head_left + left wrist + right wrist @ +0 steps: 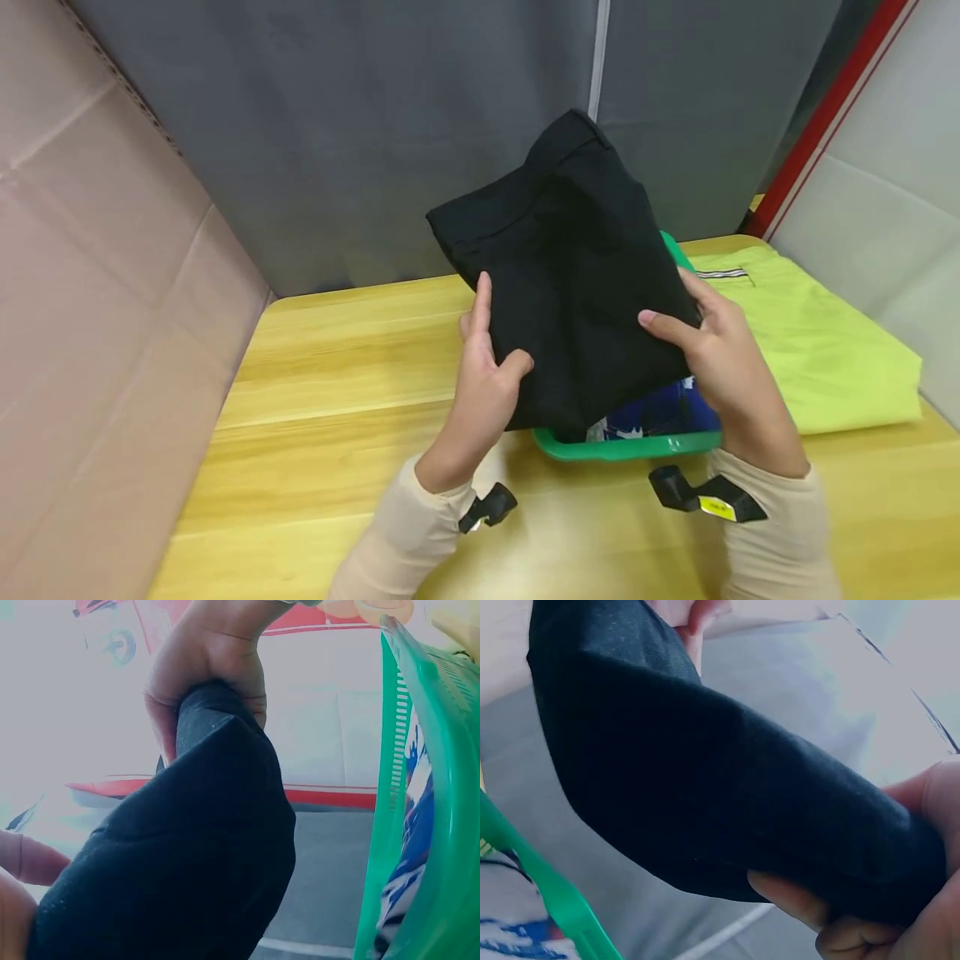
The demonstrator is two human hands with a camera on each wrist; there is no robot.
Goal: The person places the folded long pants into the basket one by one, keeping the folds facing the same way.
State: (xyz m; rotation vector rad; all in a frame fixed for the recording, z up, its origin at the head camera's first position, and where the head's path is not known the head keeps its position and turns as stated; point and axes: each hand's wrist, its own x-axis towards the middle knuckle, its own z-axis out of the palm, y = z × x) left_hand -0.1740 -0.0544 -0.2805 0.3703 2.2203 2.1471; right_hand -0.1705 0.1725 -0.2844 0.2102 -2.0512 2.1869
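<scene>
Both hands hold up a folded black garment, tilted, above a green basket. My left hand grips its left edge, thumb on the front and index finger pointing up along the side; the other fingers are mostly hidden behind the cloth. At the right edge, my right hand pinches the garment, thumb in front. In the right wrist view, the right hand's fingers curl under the black cloth. Blue and white patterned cloth lies inside the basket, partly covered by the garment from above.
A folded yellow-green garment lies on the wooden table to the right of the basket. Grey curtain stands behind the table, with pale walls at the left and right sides.
</scene>
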